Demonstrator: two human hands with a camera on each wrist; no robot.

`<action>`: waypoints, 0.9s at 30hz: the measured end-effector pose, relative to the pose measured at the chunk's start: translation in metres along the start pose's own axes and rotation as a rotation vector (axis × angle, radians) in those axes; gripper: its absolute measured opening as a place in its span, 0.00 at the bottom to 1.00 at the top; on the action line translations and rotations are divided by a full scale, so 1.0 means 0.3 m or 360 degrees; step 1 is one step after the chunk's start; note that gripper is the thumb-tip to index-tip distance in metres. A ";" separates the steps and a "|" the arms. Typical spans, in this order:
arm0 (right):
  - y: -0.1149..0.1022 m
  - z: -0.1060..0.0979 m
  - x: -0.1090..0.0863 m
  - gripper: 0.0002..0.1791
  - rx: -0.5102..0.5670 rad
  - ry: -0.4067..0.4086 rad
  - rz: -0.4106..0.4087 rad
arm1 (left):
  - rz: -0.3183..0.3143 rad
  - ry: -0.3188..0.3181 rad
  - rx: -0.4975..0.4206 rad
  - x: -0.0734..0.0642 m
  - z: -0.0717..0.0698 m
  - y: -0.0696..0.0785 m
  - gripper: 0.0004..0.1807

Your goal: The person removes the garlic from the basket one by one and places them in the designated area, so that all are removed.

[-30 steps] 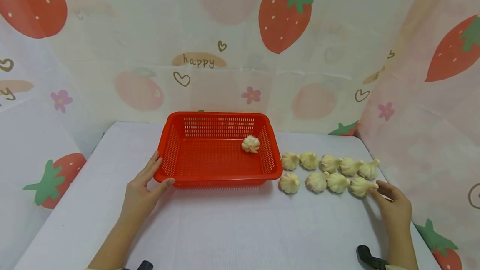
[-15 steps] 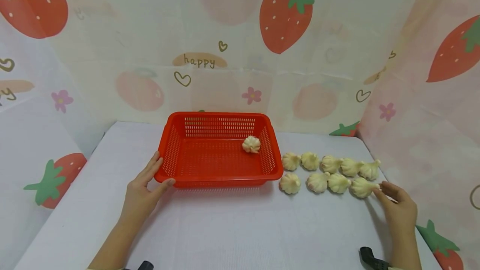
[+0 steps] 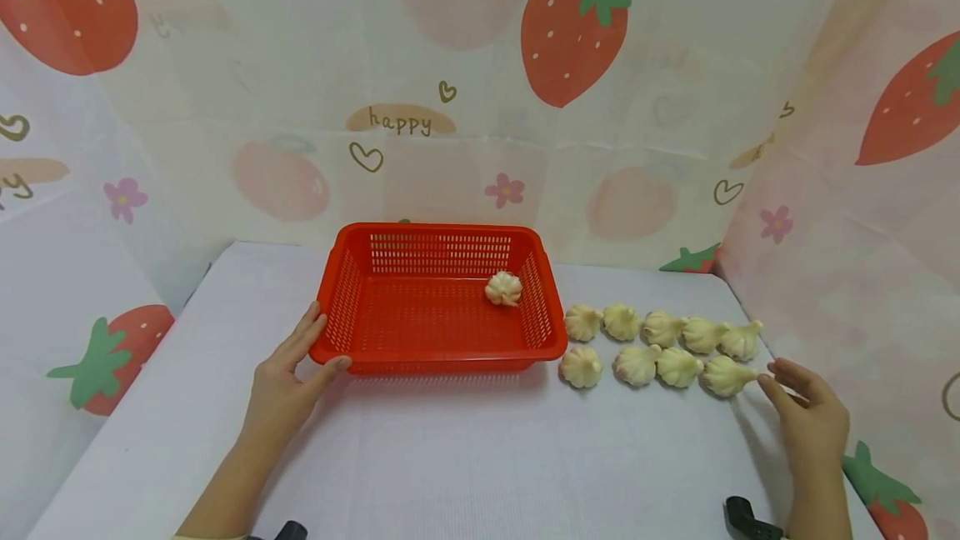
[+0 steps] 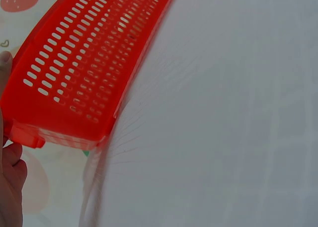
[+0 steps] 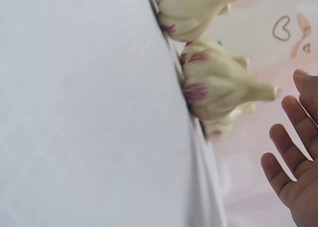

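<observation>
My left hand point(image 3: 288, 373) holds the front left corner of a red plastic basket point(image 3: 442, 361), thumb on the front rim and fingers along the left side. In the left wrist view its fingers point(image 4: 12, 172) show at the edge beside the slotted basket wall point(image 4: 74, 63). My right hand point(image 3: 810, 419) is just right of the nearest-right garlic bulb point(image 3: 726, 376), fingertips close to its stem. The right wrist view shows a gap between that bulb point(image 5: 218, 85) and the loosely spread fingers point(image 5: 278, 137); nothing is in this hand.
One garlic bulb point(image 3: 503, 288) lies inside the basket near its right wall. To the basket's right, several garlic bulbs point(image 3: 662, 327) lie in two rows on the white tablecloth point(image 3: 480, 457). Strawberry-print curtains point(image 3: 450, 48) stand behind and at both sides.
My right hand has let go of the garlic bulb's stem and drawn back a little to the right. The left hand and the basket have stayed in place.
</observation>
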State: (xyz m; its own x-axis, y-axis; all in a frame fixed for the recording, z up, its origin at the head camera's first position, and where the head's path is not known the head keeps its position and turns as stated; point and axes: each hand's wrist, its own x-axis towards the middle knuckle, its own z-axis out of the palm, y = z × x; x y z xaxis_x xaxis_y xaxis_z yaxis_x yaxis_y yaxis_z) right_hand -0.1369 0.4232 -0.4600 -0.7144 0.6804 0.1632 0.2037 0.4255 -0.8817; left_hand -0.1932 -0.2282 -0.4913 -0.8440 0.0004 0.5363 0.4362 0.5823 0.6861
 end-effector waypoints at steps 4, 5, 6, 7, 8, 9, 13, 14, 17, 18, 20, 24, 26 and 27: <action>-0.058 -0.013 -0.016 0.23 0.0021 -0.0004 -0.0042 | 0.0005 0.0002 -0.0001 0.000 0.000 0.001 0.44; -0.075 -0.015 -0.018 0.23 0.0024 -0.0015 -0.0046 | 0.0006 0.0001 0.0001 0.000 0.001 0.001 0.44; -0.091 -0.015 -0.019 0.23 0.0032 -0.0025 -0.0062 | 0.0001 -0.0003 0.0001 -0.001 0.002 0.002 0.44; -0.111 -0.015 -0.021 0.23 0.0044 -0.0038 -0.0056 | 0.0000 -0.0007 -0.0002 -0.002 0.004 0.002 0.44; -0.131 -0.013 -0.022 0.23 0.0057 -0.0053 -0.0066 | -0.0004 -0.0009 -0.0005 -0.003 0.005 0.002 0.44; -0.152 -0.010 -0.023 0.23 0.0068 -0.0077 -0.0073 | -0.0007 -0.0012 -0.0007 -0.005 0.006 0.002 0.44; -0.240 0.017 -0.029 0.23 0.0059 -0.0163 -0.0178 | -0.0018 -0.0015 -0.0012 -0.012 0.007 0.006 0.44; -0.264 0.025 -0.030 0.23 0.0041 -0.0192 -0.0235 | -0.0021 -0.0014 -0.0010 -0.012 0.006 0.008 0.44; -0.344 0.053 -0.030 0.23 -0.0047 -0.0272 -0.0450 | -0.0022 -0.0014 -0.0005 -0.011 0.005 0.011 0.44; -0.373 0.063 -0.028 0.22 -0.0055 -0.0308 -0.0523 | -0.0022 -0.0012 0.0000 -0.009 0.004 0.011 0.44; -0.436 0.086 -0.022 0.23 -0.0087 -0.0382 -0.0649 | -0.0026 -0.0015 0.0004 -0.005 0.003 0.012 0.44; -0.566 0.138 -0.012 0.23 -0.0113 -0.0544 -0.0808 | -0.0033 -0.0014 0.0007 0.002 0.000 0.013 0.44; -0.629 0.163 -0.008 0.23 -0.0127 -0.0611 -0.0843 | -0.0037 -0.0014 0.0001 0.002 -0.001 0.012 0.44; -0.659 0.176 -0.006 0.23 -0.0136 -0.0644 -0.0858 | -0.0041 -0.0014 -0.0001 0.001 -0.001 0.011 0.44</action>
State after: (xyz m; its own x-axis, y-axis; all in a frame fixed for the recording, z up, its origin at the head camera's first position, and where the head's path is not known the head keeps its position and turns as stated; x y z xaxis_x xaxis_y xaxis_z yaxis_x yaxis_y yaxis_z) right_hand -0.2111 0.3065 -0.3094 -0.9218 0.0902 0.3770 -0.2107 0.6997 -0.6827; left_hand -0.1919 -0.2264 -0.4887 -0.8578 -0.0074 0.5139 0.4143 0.5819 0.6999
